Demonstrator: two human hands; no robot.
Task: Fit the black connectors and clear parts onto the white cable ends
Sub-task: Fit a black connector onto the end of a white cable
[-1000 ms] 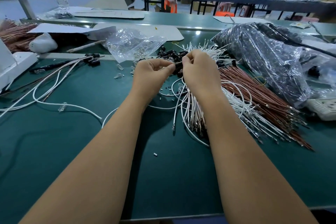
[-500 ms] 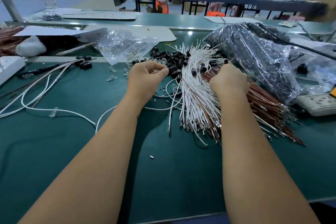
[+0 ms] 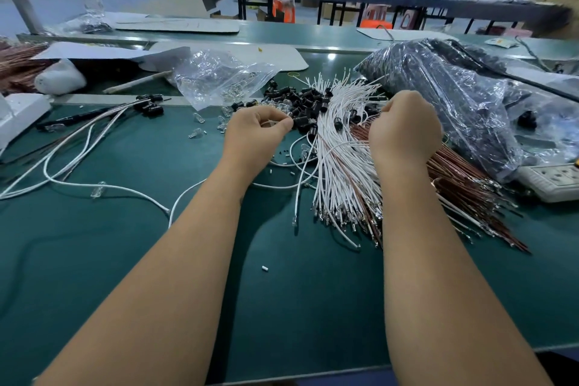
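A pile of black connectors (image 3: 302, 102) lies at the far middle of the green mat. My left hand (image 3: 255, 135) sits just left of the pile, thumb and fingers pinching a thin white cable end. What else it holds is hidden. A fanned bundle of white cables (image 3: 340, 153) lies between my hands. My right hand (image 3: 404, 130) rests on the bundle's right side, fingers curled round some of the white cables. Loose clear parts (image 3: 197, 133) lie left of my left hand, and more fill a clear bag (image 3: 216, 78).
Brown cables (image 3: 463, 188) spread out to the right under the white ones. A big dark plastic bag (image 3: 445, 97) and a power strip (image 3: 556, 180) sit at the right. Long white cables with black connectors fitted (image 3: 148, 105) trail off left beside a white box (image 3: 18, 116).
My hands, joined over one piece a second ago, have parted. The right hand has moved right onto the cable bundle; the left stays by the black connectors.
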